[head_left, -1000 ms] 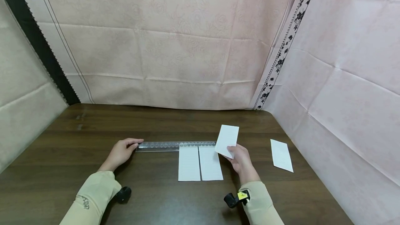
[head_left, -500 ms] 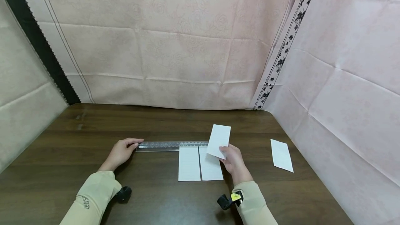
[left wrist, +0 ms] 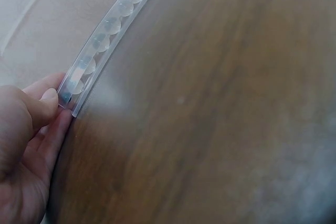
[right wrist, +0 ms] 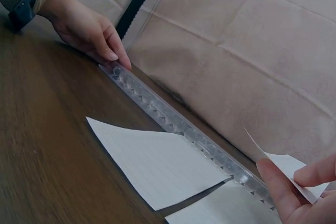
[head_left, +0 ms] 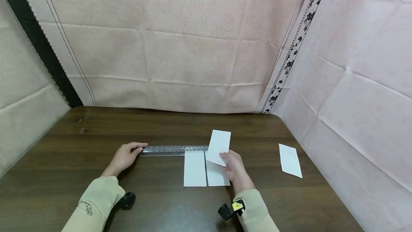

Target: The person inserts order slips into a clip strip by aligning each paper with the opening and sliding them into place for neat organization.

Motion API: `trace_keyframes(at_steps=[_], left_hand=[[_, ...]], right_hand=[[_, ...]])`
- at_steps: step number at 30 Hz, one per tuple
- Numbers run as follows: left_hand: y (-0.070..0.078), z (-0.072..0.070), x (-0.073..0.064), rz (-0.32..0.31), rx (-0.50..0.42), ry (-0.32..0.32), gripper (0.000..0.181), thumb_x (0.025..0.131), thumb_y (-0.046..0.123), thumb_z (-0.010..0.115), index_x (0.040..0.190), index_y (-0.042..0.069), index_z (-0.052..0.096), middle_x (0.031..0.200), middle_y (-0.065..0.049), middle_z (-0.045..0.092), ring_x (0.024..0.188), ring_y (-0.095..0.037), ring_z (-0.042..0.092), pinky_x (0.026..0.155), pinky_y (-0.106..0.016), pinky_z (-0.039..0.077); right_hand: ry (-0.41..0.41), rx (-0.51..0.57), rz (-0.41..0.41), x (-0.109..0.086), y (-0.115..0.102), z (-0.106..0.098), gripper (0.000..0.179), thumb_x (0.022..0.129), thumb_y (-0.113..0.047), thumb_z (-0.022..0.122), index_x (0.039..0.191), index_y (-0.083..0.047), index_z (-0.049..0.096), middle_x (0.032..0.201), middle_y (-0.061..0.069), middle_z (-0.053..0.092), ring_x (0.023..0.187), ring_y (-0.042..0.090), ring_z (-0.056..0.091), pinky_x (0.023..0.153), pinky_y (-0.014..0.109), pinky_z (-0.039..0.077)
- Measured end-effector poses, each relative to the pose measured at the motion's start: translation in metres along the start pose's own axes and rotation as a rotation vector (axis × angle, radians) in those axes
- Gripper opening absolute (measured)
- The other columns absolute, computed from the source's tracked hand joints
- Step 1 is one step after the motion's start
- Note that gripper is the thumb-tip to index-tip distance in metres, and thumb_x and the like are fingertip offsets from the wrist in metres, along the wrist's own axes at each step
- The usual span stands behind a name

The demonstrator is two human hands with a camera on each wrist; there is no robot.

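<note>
My left hand (head_left: 124,157) pinches the left end of a clear plastic binding strip (head_left: 164,150) with a row of round loops along it. In the left wrist view, the thumb presses on the strip's end (left wrist: 79,80). Two white paper sheets (head_left: 195,169) lie side by side below the strip, their top edges at its loops and a narrow gap between them. My right hand (head_left: 234,167) holds another small white sheet (head_left: 220,144) between thumb and fingers, raised and tilted over the right sheet (head_left: 219,179). It hides the strip's right end in the head view.
One more white sheet (head_left: 290,161) lies alone on the right of the brown wooden table (head_left: 154,207). Pale cloth (head_left: 180,56) hangs behind the table and along both sides. Black cameras sit on both wrists.
My right hand has moved left with its sheet, from beside the strip's right end to over the right-hand sheet. The left hand, the strip and the lying sheets have stayed in place.
</note>
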State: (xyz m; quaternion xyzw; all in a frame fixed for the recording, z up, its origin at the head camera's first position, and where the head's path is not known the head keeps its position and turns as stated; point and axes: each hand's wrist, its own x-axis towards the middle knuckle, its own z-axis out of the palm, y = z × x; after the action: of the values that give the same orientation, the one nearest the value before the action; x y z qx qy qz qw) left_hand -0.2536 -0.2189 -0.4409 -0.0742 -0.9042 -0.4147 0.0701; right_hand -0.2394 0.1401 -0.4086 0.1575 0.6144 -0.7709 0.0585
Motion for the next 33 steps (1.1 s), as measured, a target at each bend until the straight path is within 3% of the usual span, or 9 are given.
trace_keyframes(at_steps=[13,33], left_hand=[[0.001,-0.001,0.0,0.031,0.01,0.008,0.027,0.096,0.007,0.05,0.119,0.003,0.064,0.12,-0.021,0.058,0.113,-0.039,0.05,0.09,-0.054,0.041],[0.002,-0.002,-0.001,0.014,0.002,-0.011,0.027,0.097,0.008,0.049,0.12,0.004,0.063,0.122,-0.02,0.057,0.114,-0.039,0.049,0.09,-0.054,0.041]], right_hand=[[-0.025,-0.001,0.02,-0.006,0.005,0.011,0.042,0.093,0.001,0.046,0.134,0.008,0.04,0.133,0.024,0.044,0.115,0.033,0.046,0.1,0.045,0.037],[-0.08,-0.001,0.033,-0.014,0.015,0.029,0.047,0.092,0.003,0.046,0.137,0.009,0.033,0.133,0.026,0.042,0.111,0.03,0.049,0.096,0.039,0.042]])
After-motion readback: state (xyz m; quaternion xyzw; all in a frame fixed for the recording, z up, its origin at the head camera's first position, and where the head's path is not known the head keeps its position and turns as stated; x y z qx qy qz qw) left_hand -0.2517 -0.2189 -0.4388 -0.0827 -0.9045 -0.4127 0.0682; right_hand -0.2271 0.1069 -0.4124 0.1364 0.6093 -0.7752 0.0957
